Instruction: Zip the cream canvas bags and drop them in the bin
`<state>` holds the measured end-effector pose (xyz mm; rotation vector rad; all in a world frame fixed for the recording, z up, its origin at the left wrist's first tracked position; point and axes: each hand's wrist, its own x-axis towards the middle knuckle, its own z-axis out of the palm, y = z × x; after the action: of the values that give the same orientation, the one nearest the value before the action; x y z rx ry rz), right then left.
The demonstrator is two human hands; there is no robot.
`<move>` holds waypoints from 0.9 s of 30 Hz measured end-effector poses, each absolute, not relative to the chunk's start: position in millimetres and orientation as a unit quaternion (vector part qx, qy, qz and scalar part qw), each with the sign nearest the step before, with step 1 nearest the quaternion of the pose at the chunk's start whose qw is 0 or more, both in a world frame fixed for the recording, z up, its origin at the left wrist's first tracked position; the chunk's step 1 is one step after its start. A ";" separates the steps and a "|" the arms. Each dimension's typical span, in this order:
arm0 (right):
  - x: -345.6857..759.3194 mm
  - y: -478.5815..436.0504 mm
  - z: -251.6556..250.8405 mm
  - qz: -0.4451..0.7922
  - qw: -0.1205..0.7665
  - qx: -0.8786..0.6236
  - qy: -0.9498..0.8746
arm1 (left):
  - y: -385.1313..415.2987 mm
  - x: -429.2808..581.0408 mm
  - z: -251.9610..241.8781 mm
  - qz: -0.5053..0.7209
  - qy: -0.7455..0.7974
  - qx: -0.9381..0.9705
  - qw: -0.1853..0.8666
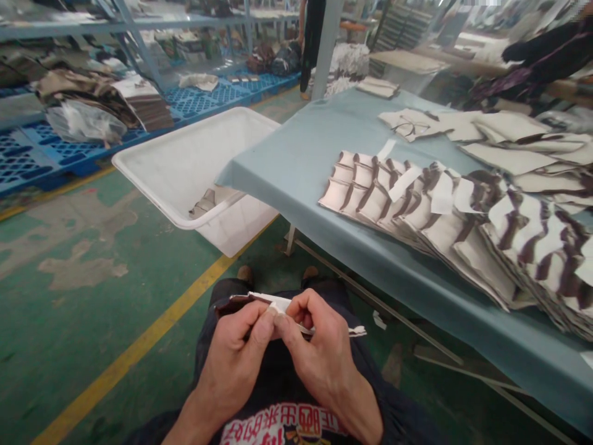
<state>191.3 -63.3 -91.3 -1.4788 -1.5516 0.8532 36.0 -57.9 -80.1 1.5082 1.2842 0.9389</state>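
Observation:
Over my lap, both hands pinch a brown and white fabric piece [238, 301] with pale edges. My left hand [241, 343] has thumb and forefinger closed on it at the middle. Right beside it, my right hand [317, 340] is closed on the same piece, the two thumbs almost touching. A small white bit [279, 306] of the piece shows between the fingertips. Its right end sticks out past my right hand. The fingers cover most of its middle, so I cannot make out its full shape.
To the right stands a table [287, 167] with a blue-grey cover, bearing rows of folded cream and brown pieces [370, 191] with white strips. A white plastic tub [152, 161] stands at its left corner. Blue pallets [199, 102] hold bundles behind. A person [556, 55] is at the far right.

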 end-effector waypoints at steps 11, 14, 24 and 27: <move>186.2 -72.3 -114.1 0.511 0.411 -0.520 -0.547 | -55.6 30.5 -86.0 0.397 0.548 0.562 0.475; 193.0 -68.9 -116.4 0.535 0.404 -0.501 -0.547 | -48.6 23.6 -82.6 0.363 0.545 0.576 0.489; 208.3 -59.4 -99.4 0.539 0.393 -0.484 -0.567 | -20.3 17.4 -56.1 0.267 0.474 0.662 0.516; 217.7 -57.7 -83.5 0.554 0.356 -0.453 -0.601 | -15.3 12.9 -49.9 0.246 0.466 0.680 0.510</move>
<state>217.7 -57.7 -83.5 -1.1687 -1.5527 1.4308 12.9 -15.3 -49.9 1.6370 1.1214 0.5913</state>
